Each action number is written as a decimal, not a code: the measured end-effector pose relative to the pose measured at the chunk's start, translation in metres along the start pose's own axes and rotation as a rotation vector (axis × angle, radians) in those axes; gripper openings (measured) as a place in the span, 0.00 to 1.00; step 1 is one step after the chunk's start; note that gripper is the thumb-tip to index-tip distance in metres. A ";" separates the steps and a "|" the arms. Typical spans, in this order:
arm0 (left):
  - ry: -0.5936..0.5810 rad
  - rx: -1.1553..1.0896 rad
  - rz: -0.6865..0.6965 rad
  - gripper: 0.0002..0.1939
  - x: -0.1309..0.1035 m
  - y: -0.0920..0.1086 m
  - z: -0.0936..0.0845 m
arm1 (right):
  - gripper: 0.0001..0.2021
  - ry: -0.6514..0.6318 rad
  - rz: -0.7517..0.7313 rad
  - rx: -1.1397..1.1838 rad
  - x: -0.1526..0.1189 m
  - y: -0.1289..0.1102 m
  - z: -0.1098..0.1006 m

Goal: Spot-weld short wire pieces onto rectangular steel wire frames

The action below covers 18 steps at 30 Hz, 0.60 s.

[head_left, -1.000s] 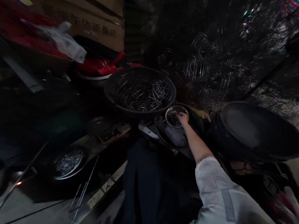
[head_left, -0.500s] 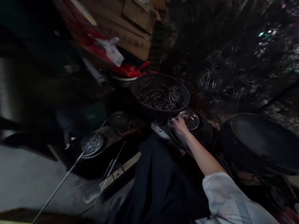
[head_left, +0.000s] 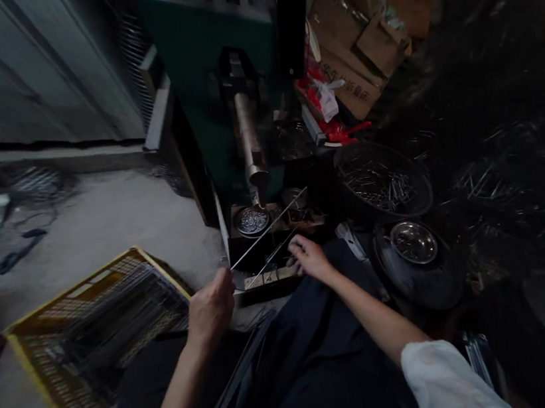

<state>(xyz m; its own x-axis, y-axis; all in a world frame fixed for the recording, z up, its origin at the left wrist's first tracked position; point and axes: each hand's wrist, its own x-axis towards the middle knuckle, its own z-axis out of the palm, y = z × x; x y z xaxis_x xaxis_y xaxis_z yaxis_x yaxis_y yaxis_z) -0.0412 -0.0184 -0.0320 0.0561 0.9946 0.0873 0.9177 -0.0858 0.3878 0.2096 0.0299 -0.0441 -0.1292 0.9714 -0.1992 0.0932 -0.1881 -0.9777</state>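
Observation:
My left hand (head_left: 211, 304) is closed round the near end of a thin metal rod (head_left: 270, 226). The rod slants up and to the right, its far tip beyond the machine's small worktop. My right hand (head_left: 308, 257) hovers right of the rod, above my dark-clad lap, with its fingers curled together; anything between them is too small to make out. Between the hands, other thin rods (head_left: 270, 258) lie slanted over a pale bar (head_left: 271, 276). Past them, a round dish of small metal pieces (head_left: 253, 220) sits under the machine's metal arm (head_left: 248, 133).
A green machine (head_left: 185, 75) stands ahead. On the left is a yellow crate (head_left: 40, 388) of dark rods. To the right are a black basin of wire pieces (head_left: 424, 194) and a steel bowl (head_left: 414, 243) on a round dark surface. Cardboard (head_left: 356, 79) leans behind.
My view has swung left. My right hand has left the steel bowl's rim and come in front of me. My left hand has brought its rod in toward the machine.

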 end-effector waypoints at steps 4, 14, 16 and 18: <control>-0.037 0.087 -0.003 0.09 0.007 0.012 0.001 | 0.11 0.022 -0.025 0.049 0.018 0.003 0.048; -0.078 0.174 -0.050 0.12 0.031 0.041 0.001 | 0.21 0.038 0.065 0.611 0.027 -0.024 0.078; -0.077 0.174 -0.055 0.12 0.033 0.044 0.002 | 0.20 0.054 0.058 0.649 0.027 -0.028 0.078; -0.075 0.171 -0.056 0.12 0.036 0.046 0.004 | 0.18 0.073 0.053 0.670 0.028 -0.030 0.079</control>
<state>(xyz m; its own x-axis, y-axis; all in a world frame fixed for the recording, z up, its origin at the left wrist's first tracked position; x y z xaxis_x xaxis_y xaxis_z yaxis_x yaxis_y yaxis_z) 0.0041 0.0133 -0.0145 0.0266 0.9996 -0.0011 0.9732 -0.0257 0.2284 0.1256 0.0513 -0.0252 -0.0721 0.9613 -0.2660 -0.5380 -0.2621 -0.8011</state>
